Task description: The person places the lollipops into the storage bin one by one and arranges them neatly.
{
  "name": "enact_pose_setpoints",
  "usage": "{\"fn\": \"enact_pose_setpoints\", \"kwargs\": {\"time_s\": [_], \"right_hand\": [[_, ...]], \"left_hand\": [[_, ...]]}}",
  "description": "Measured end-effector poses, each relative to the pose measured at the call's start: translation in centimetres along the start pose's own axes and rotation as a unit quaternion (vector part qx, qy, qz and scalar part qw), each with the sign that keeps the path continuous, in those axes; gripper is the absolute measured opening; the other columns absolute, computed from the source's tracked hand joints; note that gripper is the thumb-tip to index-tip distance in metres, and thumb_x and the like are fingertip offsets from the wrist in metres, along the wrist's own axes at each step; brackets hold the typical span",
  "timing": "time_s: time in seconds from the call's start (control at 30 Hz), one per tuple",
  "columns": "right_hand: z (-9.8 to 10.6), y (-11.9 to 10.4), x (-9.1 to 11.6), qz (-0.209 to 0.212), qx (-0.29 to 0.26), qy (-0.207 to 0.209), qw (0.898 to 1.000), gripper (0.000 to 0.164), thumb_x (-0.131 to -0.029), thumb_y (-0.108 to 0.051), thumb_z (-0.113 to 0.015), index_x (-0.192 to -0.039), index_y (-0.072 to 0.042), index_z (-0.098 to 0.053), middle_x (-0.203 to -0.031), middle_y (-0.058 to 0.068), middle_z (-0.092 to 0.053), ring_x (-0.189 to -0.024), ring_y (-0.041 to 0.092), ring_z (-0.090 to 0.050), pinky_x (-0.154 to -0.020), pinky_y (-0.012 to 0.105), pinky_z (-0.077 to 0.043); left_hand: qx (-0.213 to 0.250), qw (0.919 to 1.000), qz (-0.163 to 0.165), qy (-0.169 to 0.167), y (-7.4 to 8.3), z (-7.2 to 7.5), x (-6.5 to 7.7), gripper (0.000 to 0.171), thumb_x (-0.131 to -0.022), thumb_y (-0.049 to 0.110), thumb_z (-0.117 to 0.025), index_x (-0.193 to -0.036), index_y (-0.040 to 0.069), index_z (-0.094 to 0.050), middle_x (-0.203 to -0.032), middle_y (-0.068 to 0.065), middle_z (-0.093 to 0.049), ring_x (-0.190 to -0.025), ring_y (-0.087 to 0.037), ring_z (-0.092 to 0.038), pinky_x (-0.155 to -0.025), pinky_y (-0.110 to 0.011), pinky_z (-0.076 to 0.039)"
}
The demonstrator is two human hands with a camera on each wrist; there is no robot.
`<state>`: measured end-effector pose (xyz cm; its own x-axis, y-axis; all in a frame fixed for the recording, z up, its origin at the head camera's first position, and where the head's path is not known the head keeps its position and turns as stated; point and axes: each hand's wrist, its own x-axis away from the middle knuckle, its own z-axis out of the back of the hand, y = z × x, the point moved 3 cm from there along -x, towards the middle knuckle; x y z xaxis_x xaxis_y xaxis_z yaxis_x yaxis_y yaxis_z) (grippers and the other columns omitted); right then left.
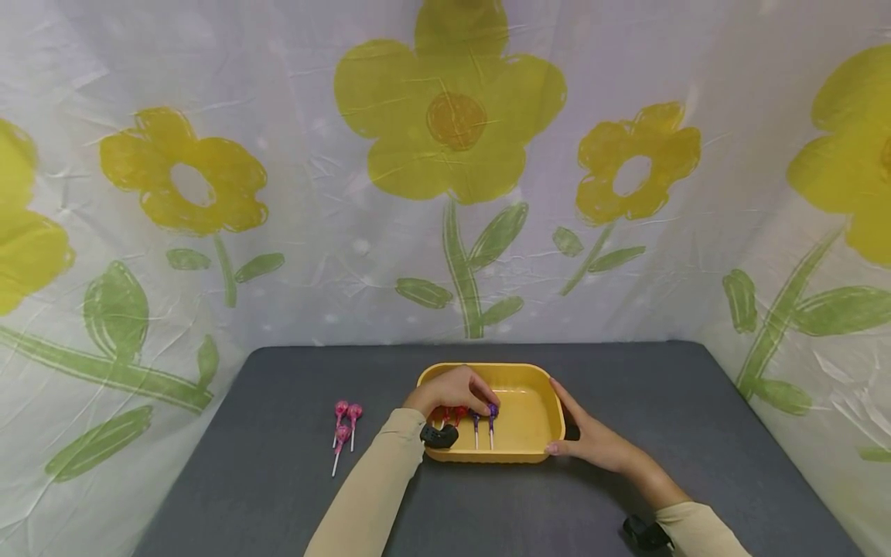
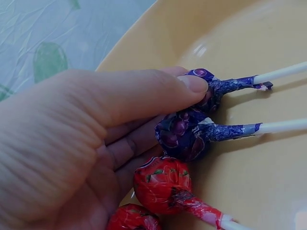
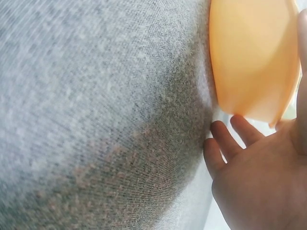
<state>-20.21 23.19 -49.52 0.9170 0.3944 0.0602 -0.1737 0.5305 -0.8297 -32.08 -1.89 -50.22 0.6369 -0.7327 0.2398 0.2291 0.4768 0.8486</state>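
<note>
A yellow tray (image 1: 522, 433) stands on the dark table. My left hand (image 1: 455, 391) reaches into it and pinches the wrapped head of a purple lollipop (image 2: 214, 96), thumb on top. Close beside that lies a second purple lollipop (image 2: 180, 136), then a red lollipop (image 2: 163, 184) and another red lollipop (image 2: 132, 219), partly cut off by the left wrist view. Their white sticks point toward the tray's near side. My right hand (image 1: 592, 441) is spread against the tray's right end, thumb at the near corner and fingers fairly straight along the outside wall.
Left of the tray, three pink lollipops lie on the grey table (image 1: 278, 449): one pink lollipop (image 1: 341, 408), a second pink lollipop (image 1: 355, 411) and a nearer pink lollipop (image 1: 343, 435). Behind the table hangs a curtain (image 1: 313, 232) printed with yellow flowers.
</note>
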Motion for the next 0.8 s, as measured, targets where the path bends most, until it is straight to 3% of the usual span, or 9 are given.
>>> {"fn": "enact_pose_setpoints", "kwargs": {"time_s": [0.53, 0.8], "right_hand": [[-0.1, 0.4, -0.1, 0.004, 0.003, -0.002, 1.000, 0.111, -0.084, -0.026, -0.079, -0.161, -0.017, 0.001, -0.167, 0.021, -0.005, -0.150, 0.049, -0.014, -0.111, 0.073, -0.023], [0.0, 0.2, 0.0, 0.006, 0.006, 0.002, 1.000, 0.112, -0.084, -0.028, -0.079, -0.161, -0.018, 0.001, -0.167, 0.021, -0.005, -0.150, 0.048, -0.014, -0.111, 0.072, -0.024]], "left_hand": [[-0.002, 0.9999, 0.005, -0.012, 0.4, 0.2, 0.2, 0.020, -0.085, 0.012, -0.077, -0.105, 0.010, -0.078, -0.102, -0.007, -0.078, -0.087, -0.009, -0.073, -0.082, -0.023, -0.058], [-0.066, 0.9978, 0.007, -0.006, 1.1, 1.0, 1.1, 0.020, -0.091, 0.024, -0.072, -0.109, 0.014, -0.077, -0.105, 0.001, -0.077, -0.087, -0.003, -0.067, -0.084, -0.021, -0.054]]}}
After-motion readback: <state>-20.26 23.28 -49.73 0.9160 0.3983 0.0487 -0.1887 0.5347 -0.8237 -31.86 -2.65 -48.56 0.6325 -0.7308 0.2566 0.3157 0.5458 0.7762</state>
